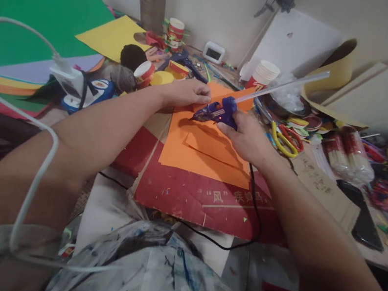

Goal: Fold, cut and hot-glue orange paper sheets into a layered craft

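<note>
My right hand (246,134) grips a blue hot glue gun (221,113) with a long clear glue stick (286,85) jutting from its back. The gun's nozzle end points left, low over a sheet of orange paper (205,167). Just left of the gun, my left hand (190,92) is closed, fingertips pinching at a raised piece of orange paper (246,99); their exact hold is partly hidden. A smaller folded orange piece (216,148) lies on the sheet below the gun. Beneath it all is a red cardboard sheet (178,197) with white lettering.
Scissors with yellow handles (283,143) lie right of my right hand, near a dark phone (361,215). Paper cups (263,75) and a small clock (214,52) stand behind. Coloured sheets (43,21) lie left. A black cord (255,200) trails from the gun; a white cable (46,160) crosses the left.
</note>
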`<state>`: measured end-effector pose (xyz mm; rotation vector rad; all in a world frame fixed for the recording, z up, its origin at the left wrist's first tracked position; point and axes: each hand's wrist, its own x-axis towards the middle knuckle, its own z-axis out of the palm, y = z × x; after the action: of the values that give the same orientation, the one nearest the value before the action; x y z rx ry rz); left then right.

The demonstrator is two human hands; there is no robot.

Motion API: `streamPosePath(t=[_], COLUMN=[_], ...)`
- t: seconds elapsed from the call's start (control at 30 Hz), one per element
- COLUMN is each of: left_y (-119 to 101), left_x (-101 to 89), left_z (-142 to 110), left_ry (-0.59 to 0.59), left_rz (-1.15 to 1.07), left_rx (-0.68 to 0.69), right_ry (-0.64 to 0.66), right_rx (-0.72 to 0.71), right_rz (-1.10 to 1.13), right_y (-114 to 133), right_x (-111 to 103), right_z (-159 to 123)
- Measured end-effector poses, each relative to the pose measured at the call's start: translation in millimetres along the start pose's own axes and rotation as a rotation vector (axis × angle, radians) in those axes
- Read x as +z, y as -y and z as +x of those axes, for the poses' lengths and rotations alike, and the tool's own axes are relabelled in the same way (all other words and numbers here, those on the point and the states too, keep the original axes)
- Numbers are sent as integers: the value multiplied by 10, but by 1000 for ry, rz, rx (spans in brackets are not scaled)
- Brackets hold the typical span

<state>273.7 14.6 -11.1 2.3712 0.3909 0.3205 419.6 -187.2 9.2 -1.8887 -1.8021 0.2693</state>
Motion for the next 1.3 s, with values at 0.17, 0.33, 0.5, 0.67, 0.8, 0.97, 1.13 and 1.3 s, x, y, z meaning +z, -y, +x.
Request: streamPosePath(t=[0.17, 0.33, 0.5, 0.67, 0.8, 0.97, 1.13, 1.3], left_y=[-23, -29, 13, 39, -11, -54, -17, 11], left_x=[-10, -9, 2, 9, -2, -9, -7, 5], left_z=[3, -10, 0, 28, 10, -25, 1, 17], left_ry=[8, 5, 1, -26, -14, -11, -5, -20], left_rz=[-6, 1, -19, -21, -15, -15, -22, -19], left_rx=[-21, -14, 21, 14, 1, 5, 0, -2], right_ry=[5, 9, -22, -53, -28, -57, -68, -47], right_rx=[12, 5, 11, 74, 140, 235, 297, 309], right_rz=[16, 26, 0, -80, -110, -171, -224, -277], right_y=[-6, 8, -42, -186, -231, -249, -400, -448], right_x=[2, 56, 25, -125, -277, -456, -584, -629], right_z=[-28, 11, -15, -185, -368, -557, -711, -756])
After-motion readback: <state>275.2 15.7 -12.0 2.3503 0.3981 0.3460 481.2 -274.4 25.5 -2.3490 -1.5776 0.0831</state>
